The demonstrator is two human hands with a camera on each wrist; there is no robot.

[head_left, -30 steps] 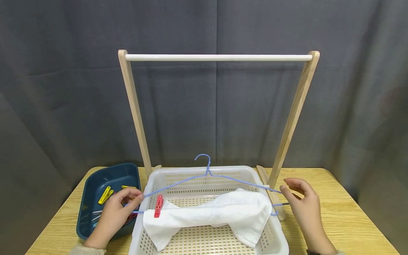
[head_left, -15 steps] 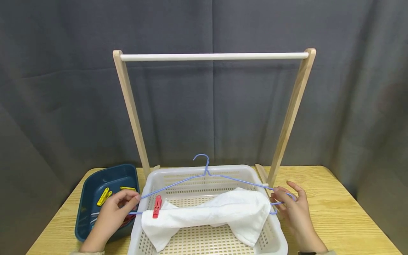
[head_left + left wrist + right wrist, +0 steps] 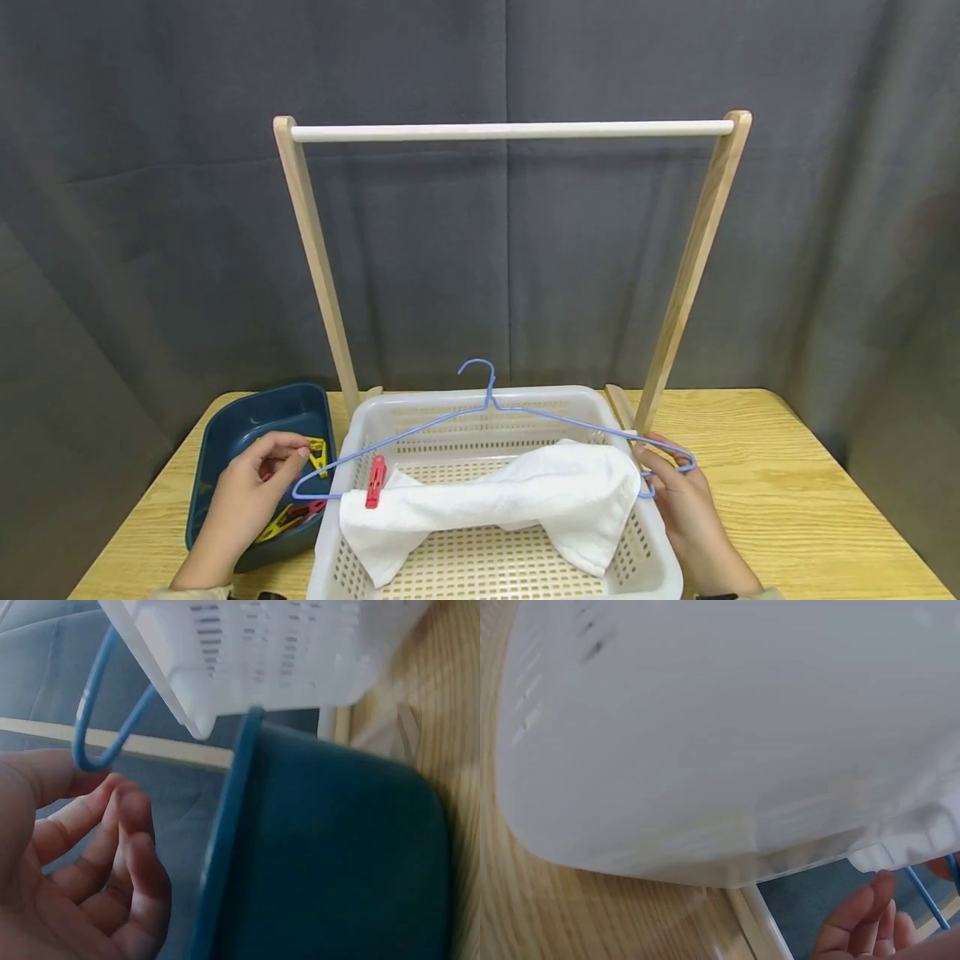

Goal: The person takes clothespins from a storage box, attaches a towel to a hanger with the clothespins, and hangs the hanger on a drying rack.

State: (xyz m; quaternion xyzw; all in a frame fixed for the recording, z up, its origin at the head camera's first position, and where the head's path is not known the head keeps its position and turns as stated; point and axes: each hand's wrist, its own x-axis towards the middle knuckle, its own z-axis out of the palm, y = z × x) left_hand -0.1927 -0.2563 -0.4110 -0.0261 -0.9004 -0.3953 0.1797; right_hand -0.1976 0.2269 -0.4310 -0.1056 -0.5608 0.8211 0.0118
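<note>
A blue wire hanger (image 3: 427, 429) lies across the top of the basket, its hook up. Draped over its lower bar is a white towel (image 3: 480, 504), and a red clothespin (image 3: 376, 482) clips the towel at the left. My right hand (image 3: 678, 492) holds the hanger's right end, thumb in front and fingers behind the wire. Just left of the hanger's other end, my left hand (image 3: 255, 483) hovers over the dark blue bin with loosely bent fingers and nothing in them. In the left wrist view, the hanger's bent end (image 3: 94, 754) overlaps the thumb of that hand.
The white basket (image 3: 660, 558) sits under the towel. At left, the dark blue bin (image 3: 198, 500) contains yellow clothespins (image 3: 318, 454) and red ones (image 3: 306, 510). Behind the basket stands a wooden rack with a white rod (image 3: 510, 132). Wooden table (image 3: 810, 508) extends to the right.
My left hand has let go of the hanger and moved left, baring its left end. My right hand has shifted inward along the hanger's right end, which now shows beyond the fingers.
</note>
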